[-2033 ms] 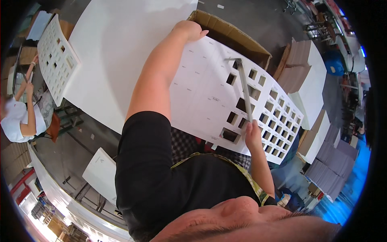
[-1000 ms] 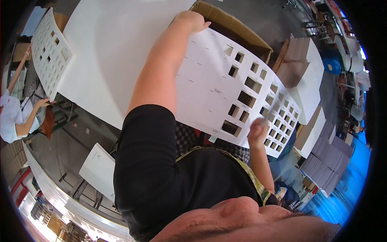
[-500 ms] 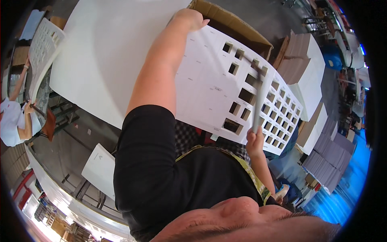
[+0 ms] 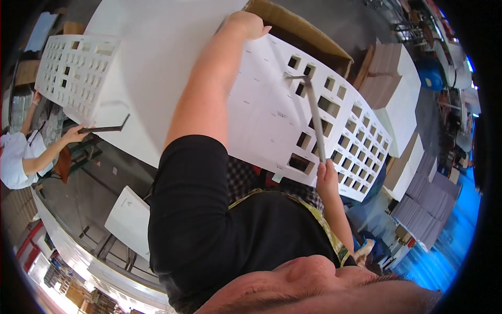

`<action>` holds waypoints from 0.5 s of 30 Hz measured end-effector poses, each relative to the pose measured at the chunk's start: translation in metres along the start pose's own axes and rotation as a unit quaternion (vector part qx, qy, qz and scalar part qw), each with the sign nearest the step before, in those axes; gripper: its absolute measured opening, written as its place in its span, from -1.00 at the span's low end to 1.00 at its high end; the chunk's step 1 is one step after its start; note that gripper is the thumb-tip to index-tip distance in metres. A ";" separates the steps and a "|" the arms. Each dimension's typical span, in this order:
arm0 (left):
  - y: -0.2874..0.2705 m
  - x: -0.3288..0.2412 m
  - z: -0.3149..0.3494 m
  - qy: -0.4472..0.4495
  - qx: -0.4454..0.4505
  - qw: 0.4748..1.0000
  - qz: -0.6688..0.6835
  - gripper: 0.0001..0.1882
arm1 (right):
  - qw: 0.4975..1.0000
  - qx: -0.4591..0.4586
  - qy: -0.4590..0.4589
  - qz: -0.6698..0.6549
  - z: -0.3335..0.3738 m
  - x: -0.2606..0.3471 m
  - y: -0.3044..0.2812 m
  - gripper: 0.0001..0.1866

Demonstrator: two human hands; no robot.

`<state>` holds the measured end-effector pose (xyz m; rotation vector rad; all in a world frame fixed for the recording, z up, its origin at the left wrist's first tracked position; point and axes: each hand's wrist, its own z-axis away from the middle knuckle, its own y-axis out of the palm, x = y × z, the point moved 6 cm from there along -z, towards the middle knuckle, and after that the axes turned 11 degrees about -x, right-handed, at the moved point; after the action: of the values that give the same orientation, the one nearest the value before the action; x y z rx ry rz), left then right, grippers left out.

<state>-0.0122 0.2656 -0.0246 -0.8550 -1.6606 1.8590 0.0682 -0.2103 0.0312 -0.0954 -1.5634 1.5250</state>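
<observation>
A white board (image 4: 261,112) with rows of square and rectangular cut-outs lies across in front of me, its right part full of openings. My left hand (image 4: 244,25) is closed over its far edge, thumb along the top. My right hand (image 4: 327,178) grips the near end of an L-shaped metal bar (image 4: 316,115) above the cut-outs. The bar's short bent end is over the holes at the board's middle, slightly blurred; whether it touches the board I cannot tell.
An open cardboard box (image 4: 303,31) stands beyond the board. Stacked sheets (image 4: 389,73) are at the right. At the left a co-worker (image 4: 31,152) holds a similar bar (image 4: 107,129) beside another perforated board (image 4: 78,70). A large white sheet (image 4: 141,63) lies between us.
The bar in my right hand has swung left over the cut-outs. My left hand stays put. The co-worker's board has come down from a tilted position toward the large white sheet.
</observation>
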 end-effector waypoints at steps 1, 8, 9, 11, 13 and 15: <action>-0.005 0.002 0.003 -0.005 -0.001 1.000 0.002 -0.41 | 0.999 -0.009 0.021 -0.024 0.002 0.001 -0.003 -0.81; -0.005 -0.001 0.004 0.002 0.041 0.999 0.018 -0.40 | 0.963 -0.074 -0.158 -0.208 0.008 -0.006 0.001 -0.70; -0.003 -0.004 0.002 0.005 0.029 0.999 0.018 -0.40 | 0.996 -0.033 -0.075 0.029 0.008 -0.018 0.013 -0.71; -0.001 -0.005 0.003 0.002 0.007 1.000 0.015 -0.40 | 0.996 -0.024 0.008 -0.081 0.008 -0.011 0.009 -0.66; -0.003 0.002 0.010 -0.015 0.023 0.999 0.018 -0.40 | 0.971 -0.066 0.020 -0.227 0.014 0.012 -0.015 -0.61; -0.006 0.001 0.006 -0.017 0.033 0.999 0.016 -0.41 | 0.909 -0.107 -0.129 -0.381 0.016 0.029 -0.032 -0.52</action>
<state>-0.0177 0.2626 -0.0184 -0.8316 -1.6054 1.9486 0.0576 -0.2115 0.0761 0.5584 -1.6854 0.7634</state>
